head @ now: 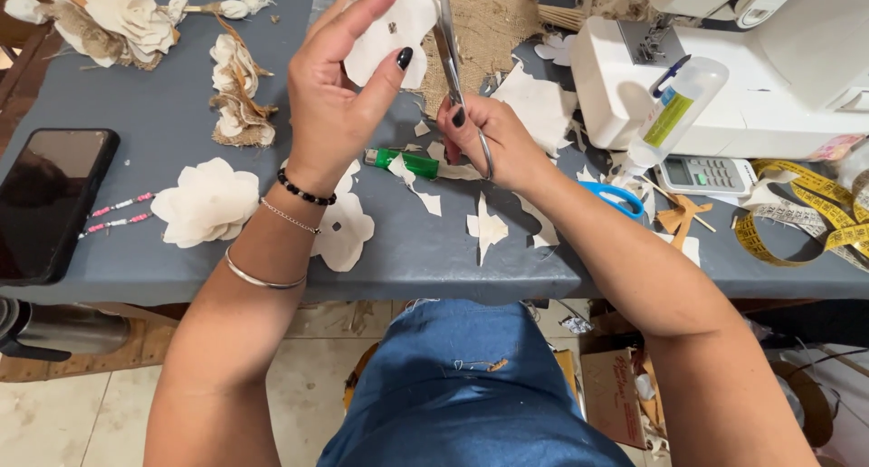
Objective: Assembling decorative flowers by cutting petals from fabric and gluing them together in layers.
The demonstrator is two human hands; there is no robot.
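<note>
**Two hands, one petal shape under the scissors**

Both hands worked above the grey table [163, 123]. The left hand [335, 96] pinched a white flower-shaped cutout [394, 28] between thumb and fingers, holding it up over the middle of the far table edge. The right hand [493, 141] was closed through the handles of metal scissors [450, 51], whose blades pointed up and away, lying against the right edge of the cutout.

Beneath the hands lay a green lighter [403, 162] among white offcuts [487, 227]. A finished cream fabric flower [206, 202] sat just left of the left wrist, and a flat white flower cutout [344, 232] lay partly under that forearm. More flowers with burlap [237, 91] stood farther back on the left. A dark phone [50, 200] rested at the left table edge, with two pink beaded pins [118, 214] beside it. On the right stood a white sewing machine [769, 69], a glue bottle [674, 109] leaning against it, a small calculator [706, 173], blue-handled scissors [611, 198] and a coiled yellow measuring tape [806, 218].
</note>
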